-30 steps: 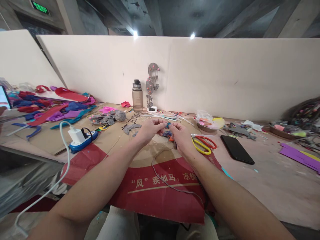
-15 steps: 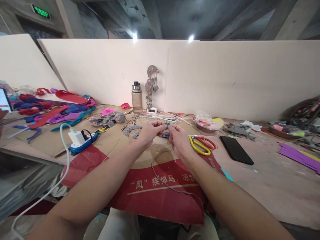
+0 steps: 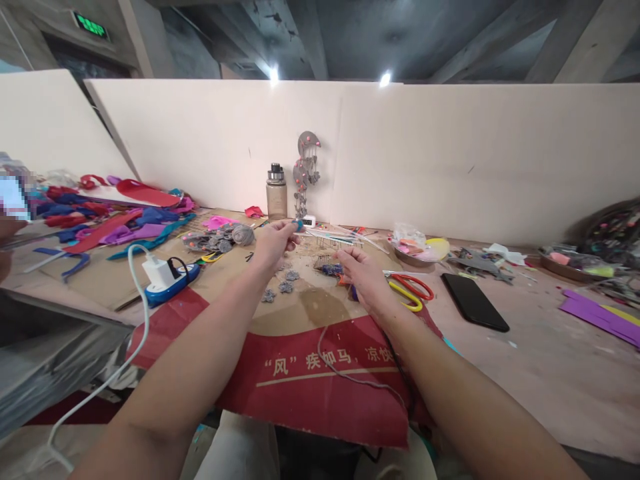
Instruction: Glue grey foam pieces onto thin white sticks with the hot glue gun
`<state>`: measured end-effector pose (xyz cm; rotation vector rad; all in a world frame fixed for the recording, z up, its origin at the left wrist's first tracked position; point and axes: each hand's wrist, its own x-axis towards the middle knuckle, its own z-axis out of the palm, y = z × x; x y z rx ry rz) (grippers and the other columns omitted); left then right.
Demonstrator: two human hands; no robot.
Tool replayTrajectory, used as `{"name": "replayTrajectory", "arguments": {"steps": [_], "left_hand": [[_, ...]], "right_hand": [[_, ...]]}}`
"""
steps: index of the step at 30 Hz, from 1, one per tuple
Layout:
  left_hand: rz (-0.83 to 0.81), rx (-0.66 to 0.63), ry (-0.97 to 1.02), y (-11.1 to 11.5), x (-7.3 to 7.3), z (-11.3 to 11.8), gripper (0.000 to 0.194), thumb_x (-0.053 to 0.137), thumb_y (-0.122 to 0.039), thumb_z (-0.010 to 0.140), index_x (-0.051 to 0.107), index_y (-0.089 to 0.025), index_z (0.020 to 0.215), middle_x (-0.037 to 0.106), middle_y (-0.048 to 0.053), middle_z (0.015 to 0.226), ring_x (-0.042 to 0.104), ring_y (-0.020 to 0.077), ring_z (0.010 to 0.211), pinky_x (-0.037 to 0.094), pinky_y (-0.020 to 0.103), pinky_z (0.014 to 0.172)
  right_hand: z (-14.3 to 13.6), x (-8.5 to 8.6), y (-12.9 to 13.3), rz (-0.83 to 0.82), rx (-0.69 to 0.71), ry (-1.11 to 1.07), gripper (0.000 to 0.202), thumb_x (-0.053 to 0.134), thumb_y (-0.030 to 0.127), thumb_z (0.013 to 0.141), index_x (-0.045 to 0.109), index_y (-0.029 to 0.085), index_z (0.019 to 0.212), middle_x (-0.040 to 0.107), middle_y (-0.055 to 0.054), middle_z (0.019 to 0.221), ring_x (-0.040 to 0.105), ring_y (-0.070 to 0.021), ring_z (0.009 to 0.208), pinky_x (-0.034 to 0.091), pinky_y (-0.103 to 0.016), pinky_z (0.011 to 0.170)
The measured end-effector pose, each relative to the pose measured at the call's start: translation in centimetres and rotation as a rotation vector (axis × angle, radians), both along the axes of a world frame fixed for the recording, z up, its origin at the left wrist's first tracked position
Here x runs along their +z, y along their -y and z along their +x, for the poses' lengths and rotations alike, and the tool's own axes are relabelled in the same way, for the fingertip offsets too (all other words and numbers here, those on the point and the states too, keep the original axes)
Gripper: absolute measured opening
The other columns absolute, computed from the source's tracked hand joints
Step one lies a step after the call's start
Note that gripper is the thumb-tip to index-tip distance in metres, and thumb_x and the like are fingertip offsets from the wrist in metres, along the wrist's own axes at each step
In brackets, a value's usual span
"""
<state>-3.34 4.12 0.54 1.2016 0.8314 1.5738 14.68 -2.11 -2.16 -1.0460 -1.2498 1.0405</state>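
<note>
My left hand [image 3: 276, 245] is raised over the cardboard, thumb and fingertips pinching a small blue piece [image 3: 299, 225] whose kind is too small to tell. To its right, my right hand [image 3: 364, 272] is closed in a pinch; whatever lies in its fingertips cannot be made out. Partly hidden beneath that hand is a dark blue pointed tool with orange and purple parts [image 3: 330, 269], resembling a glue gun. Small grey flower-like pieces [image 3: 286, 287] lie below my left hand. A loose grey cord [image 3: 345, 375] trails across the red print of the cardboard [image 3: 320, 417].
Scissors with red and yellow handles [image 3: 413, 287] and a black phone [image 3: 474, 301] lie right. A bottle [image 3: 276, 200] stands at the back near a hanging grey ornament [image 3: 307, 167]. Left are a blue power strip [image 3: 173, 285], coloured scraps [image 3: 115, 230] and another person's hand [image 3: 7, 230].
My hands were together at the blue piece and are now apart. The left has carried it left and away from me; the right has shifted slightly right. The grey flower-like pieces are uncovered.
</note>
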Motion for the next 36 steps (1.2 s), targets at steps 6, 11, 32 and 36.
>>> {"name": "replayTrajectory", "arguments": {"steps": [6, 11, 32, 36], "left_hand": [[0.015, 0.189, 0.281, -1.5, 1.1, -2.8, 0.008, 0.066, -0.016, 0.070, 0.060, -0.011, 0.068, 0.066, 0.003, 0.068, 0.052, 0.0018, 0.047, 0.028, 0.010, 0.036], [0.032, 0.215, 0.479, -1.9, 1.5, -3.7, 0.006, 0.064, -0.013, 0.077, 0.059, -0.012, 0.073, 0.068, 0.003, 0.074, 0.058, 0.0018, 0.053, 0.041, 0.007, 0.043], [-0.102, -0.254, 0.106, 1.2, 0.3, 1.0, 0.007, 0.068, -0.010, 0.079, 0.064, -0.007, 0.083, 0.070, 0.008, 0.075, 0.069, 0.0111, 0.065, 0.056, 0.019, 0.064], [-0.084, -0.244, 0.097, 1.0, 0.1, 0.9, 0.011, 0.071, -0.012, 0.077, 0.063, -0.008, 0.084, 0.071, 0.008, 0.078, 0.070, 0.0125, 0.070, 0.056, 0.020, 0.067]], "right_hand": [[1.4, 2.6, 0.6, 0.019, 0.095, -0.145, 0.029, 0.072, 0.041, 0.064, 0.061, 0.017, 0.073, 0.030, 0.009, 0.052, 0.021, -0.0038, 0.046, 0.016, -0.018, 0.043], [2.7, 3.0, 0.8, 0.019, 0.221, 0.000, 0.025, 0.071, 0.040, 0.068, 0.063, 0.017, 0.070, 0.044, 0.006, 0.052, 0.033, -0.0050, 0.045, 0.025, -0.019, 0.044], [4.0, -3.4, -3.0, 0.027, -0.223, 1.180, 0.027, 0.069, 0.025, 0.061, 0.047, 0.023, 0.046, 0.051, -0.002, 0.046, 0.046, -0.0140, 0.045, 0.030, -0.027, 0.047], [3.8, -2.2, -3.1, -0.114, -0.254, 1.059, 0.013, 0.064, 0.030, 0.065, 0.057, 0.022, 0.058, 0.060, -0.007, 0.057, 0.058, -0.0219, 0.058, 0.039, -0.031, 0.055]]}}
